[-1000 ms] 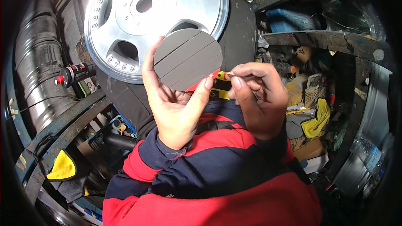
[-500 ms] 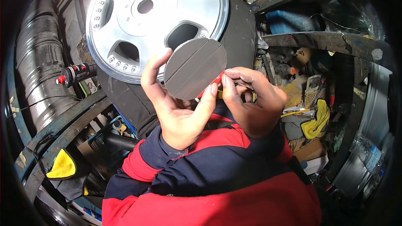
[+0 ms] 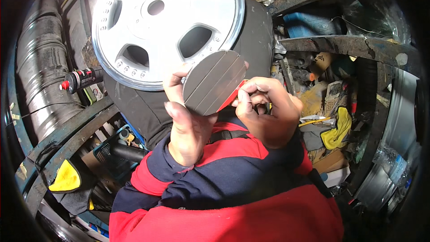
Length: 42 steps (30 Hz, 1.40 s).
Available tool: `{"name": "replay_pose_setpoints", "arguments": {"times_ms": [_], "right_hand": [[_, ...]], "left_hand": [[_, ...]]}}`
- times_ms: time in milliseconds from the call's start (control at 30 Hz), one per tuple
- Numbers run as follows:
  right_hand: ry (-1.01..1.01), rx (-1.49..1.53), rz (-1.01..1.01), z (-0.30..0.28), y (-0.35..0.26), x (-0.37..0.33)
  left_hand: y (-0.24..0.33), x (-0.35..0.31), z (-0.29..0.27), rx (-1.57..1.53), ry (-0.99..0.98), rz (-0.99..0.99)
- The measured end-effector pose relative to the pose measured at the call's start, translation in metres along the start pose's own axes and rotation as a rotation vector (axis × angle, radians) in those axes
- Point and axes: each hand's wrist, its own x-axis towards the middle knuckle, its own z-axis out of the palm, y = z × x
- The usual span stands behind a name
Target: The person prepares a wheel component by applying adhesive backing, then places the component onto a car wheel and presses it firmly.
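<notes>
Grey round disc (image 3: 212, 83) w/ straight grooves is up b/w both hands, tilted, grooves & long axis running lower L to upper R. R hand (image 3: 271, 112) is nearer its red thin edge strip (image 3: 232, 96), thumb & finger pinched there. L hand (image 3: 188, 127) is behind the L side, thumb off the face; can't tell its grip. Black red-capped bottle (image 3: 83, 80), far L: lettering too small to read from here.

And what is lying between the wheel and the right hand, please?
In the head view, the grey disc lies between the wheel and the right hand; a red piece shows at the disc's edge nearest this hand.
</notes>
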Motion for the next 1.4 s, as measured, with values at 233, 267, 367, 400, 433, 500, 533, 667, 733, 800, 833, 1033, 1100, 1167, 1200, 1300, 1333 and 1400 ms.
{"name": "replay_pose_setpoints", "arguments": {"times_ms": [233, 267, 367, 400, 433, 500, 533, 667, 733, 800, 833, 1033, 1100, 1167, 1200, 1300, 1333, 1400], "right_hand": [[0.066, 0.196, 0.254, -0.005, -0.016, -0.003], [0.074, 0.177, 0.236, -0.004, -0.015, -0.003], [0.079, 0.151, 0.209, -0.004, -0.015, -0.001], [0.076, 0.146, 0.204, -0.004, -0.016, -0.001], [0.081, 0.133, 0.200, -0.004, -0.015, -0.001], [0.090, 0.107, 0.191, -0.002, -0.014, -0.003], [0.089, 0.075, 0.174, -0.001, -0.013, -0.003], [0.084, -0.081, 0.059, -0.001, -0.009, -0.001], [0.067, -0.171, 0.002, -0.003, -0.008, 0.000], [0.038, -0.269, -0.028, -0.004, -0.009, 0.001], [0.038, -0.277, -0.042, -0.004, -0.009, 0.001], [-0.021, -0.316, -0.187, -0.005, -0.007, 0.001], [-0.066, -0.299, -0.181, -0.004, -0.010, -0.001], [-0.110, -0.279, -0.195, -0.004, -0.012, -0.004], [-0.132, -0.269, -0.202, -0.003, -0.013, -0.005], [-0.151, -0.107, -0.107, -0.002, -0.018, -0.011], [-0.156, -0.062, -0.061, -0.001, -0.017, -0.013], [-0.317, 0.071, -0.088, -0.006, -0.014, -0.015]], "left_hand": [[-0.004, 0.000, 0.002, -0.265, -0.041, -0.035], [-0.005, 0.000, 0.002, -0.257, -0.063, -0.016], [-0.006, 0.000, 0.003, -0.253, -0.086, 0.034], [-0.006, 0.001, 0.002, -0.243, -0.130, 0.061], [-0.008, 0.002, -0.001, -0.232, -0.173, 0.089], [-0.008, 0.003, -0.004, -0.179, -0.221, 0.115], [-0.007, 0.002, -0.005, -0.138, -0.226, 0.114], [0.003, -0.001, 0.000, 0.033, -0.190, 0.011], [0.008, -0.006, -0.005, 0.117, -0.175, -0.080], [0.009, -0.004, 0.000, 0.067, -0.185, -0.081], [0.007, -0.003, 0.001, 0.018, -0.195, -0.068], [-0.016, -0.001, -0.002, -0.247, -0.079, 0.015], [-0.018, 0.001, -0.002, -0.277, -0.041, 0.012], [-0.017, 0.005, -0.006, -0.283, -0.021, -0.007], [-0.016, 0.007, -0.008, -0.282, 0.000, -0.023], [-0.016, 0.013, -0.010, -0.302, 0.079, -0.051], [-0.015, 0.014, -0.011, -0.312, 0.108, -0.058], [-0.017, 0.017, -0.013, -0.287, 0.100, 0.012]]}}
